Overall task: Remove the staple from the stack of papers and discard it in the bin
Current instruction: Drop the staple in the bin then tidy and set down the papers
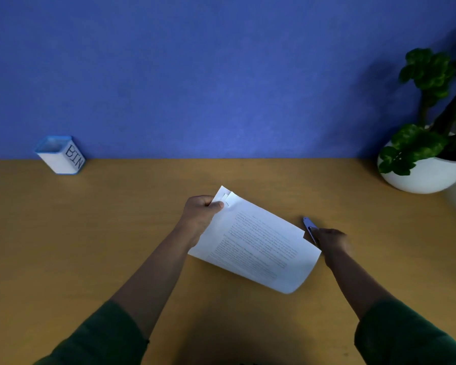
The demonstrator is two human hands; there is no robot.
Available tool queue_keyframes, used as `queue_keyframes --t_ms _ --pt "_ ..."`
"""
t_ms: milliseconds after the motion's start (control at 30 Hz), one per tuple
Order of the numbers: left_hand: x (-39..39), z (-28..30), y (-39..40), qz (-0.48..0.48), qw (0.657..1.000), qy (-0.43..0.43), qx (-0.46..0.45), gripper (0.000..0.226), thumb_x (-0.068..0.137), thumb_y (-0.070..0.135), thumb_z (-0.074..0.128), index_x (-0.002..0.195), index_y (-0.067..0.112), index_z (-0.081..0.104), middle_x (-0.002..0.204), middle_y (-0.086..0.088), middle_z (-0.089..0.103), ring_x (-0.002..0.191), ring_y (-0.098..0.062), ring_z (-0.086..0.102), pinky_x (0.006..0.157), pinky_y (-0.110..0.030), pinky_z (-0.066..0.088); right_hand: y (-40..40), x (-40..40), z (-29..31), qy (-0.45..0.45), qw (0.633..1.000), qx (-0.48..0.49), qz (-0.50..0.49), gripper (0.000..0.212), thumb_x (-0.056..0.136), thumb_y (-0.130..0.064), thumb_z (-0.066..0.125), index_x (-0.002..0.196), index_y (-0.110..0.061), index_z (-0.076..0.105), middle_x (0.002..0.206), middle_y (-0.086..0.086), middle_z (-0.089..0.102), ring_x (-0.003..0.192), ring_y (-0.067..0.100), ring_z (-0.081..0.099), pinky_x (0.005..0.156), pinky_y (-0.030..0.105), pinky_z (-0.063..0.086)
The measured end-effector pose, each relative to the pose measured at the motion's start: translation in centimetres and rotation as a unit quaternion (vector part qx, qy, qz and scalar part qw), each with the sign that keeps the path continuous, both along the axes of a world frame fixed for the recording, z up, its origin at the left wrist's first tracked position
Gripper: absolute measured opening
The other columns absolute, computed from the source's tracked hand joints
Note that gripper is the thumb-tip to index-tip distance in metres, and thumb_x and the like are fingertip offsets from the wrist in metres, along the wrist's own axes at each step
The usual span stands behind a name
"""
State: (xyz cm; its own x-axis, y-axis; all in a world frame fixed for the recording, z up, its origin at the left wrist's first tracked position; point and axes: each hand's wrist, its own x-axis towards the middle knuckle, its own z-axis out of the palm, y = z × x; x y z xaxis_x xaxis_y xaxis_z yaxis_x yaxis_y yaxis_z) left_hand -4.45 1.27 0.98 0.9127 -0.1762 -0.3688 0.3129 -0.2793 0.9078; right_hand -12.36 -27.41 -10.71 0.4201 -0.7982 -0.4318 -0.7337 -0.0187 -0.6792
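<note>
— Blue felt-looking wall, smooth tan table (116, 233), not much else going on. What have the hands got?

— The left hand (199, 212) is pinched on the far-left corner of the stack of papers (258, 243), thumb on top, and it holds that corner up off the table. The right hand (332, 243) is closed round a slim blue staple remover (309, 227), its tip pointing away from the person.

— And the staple?

— There, I think: a short dark line (227, 204) just beside the left thumb, under some dog-eared corners. It's tiny, so I can't swear to it.

— So the tool is at the wrong end.

— Yes. The sheets run long from that pinched corner down toward the near right, where the edge curls up soft and limp. The right hand sits past the right edge, well apart from the staple. I'd say it must cross the whole sheet to the left hand's corner.

— Thin printed paper, bends easily?

— Looks so; small grey text, floppy.

— The bin?

— A little square white bin (59, 156) with blue rims, "BIN" lettered on it, far left against the wall. The left hand is nearer. A leafy plant (429, 106) in a round white pot (421, 177) stands far right.
</note>
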Motion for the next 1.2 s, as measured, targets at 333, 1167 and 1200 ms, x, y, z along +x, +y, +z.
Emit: queue_keyframes --t_ms 333,1167,1200 --pt "-0.6 -0.5 0.0 0.012 1.000 -0.009 0.003 0.018 0.088 0.016 0.060 0.071 0.015 0.067 0.077 -0.008 0.062 0.065 -0.020 0.054 0.054 -0.024 0.039 1.4 0.6 3.6 0.038 0.977 -0.186 0.098 0.040 0.083 -0.039 0.062 0.118 -0.019 0.061 0.128 0.014 0.053 0.120 0.035 0.042 0.094 0.040 0.041" --pt "-0.9 -0.3 -1.5 0.018 0.996 -0.082 0.013 0.020 0.088 0.014 0.058 0.084 -0.005 0.066 0.075 -0.011 0.060 0.064 -0.018 0.051 0.057 -0.027 0.038 15.1 3.4 11.9 -0.156 0.840 -0.321 0.409 0.015 0.087 -0.026 0.058 0.095 -0.017 0.068 0.097 0.000 0.068 0.094 0.018 0.059 0.077 0.031 0.048" --pt "-0.9 -0.3 -1.5 0.016 0.996 -0.085 0.016 0.020 0.088 0.014 0.058 0.083 -0.003 0.066 0.073 -0.009 0.060 0.062 -0.017 0.051 0.056 -0.026 0.038 15.1 3.4 11.9 -0.154 0.836 -0.331 0.410 0.015 0.088 -0.026 0.058 0.095 -0.017 0.068 0.097 0.000 0.068 0.094 0.018 0.059 0.076 0.030 0.047"
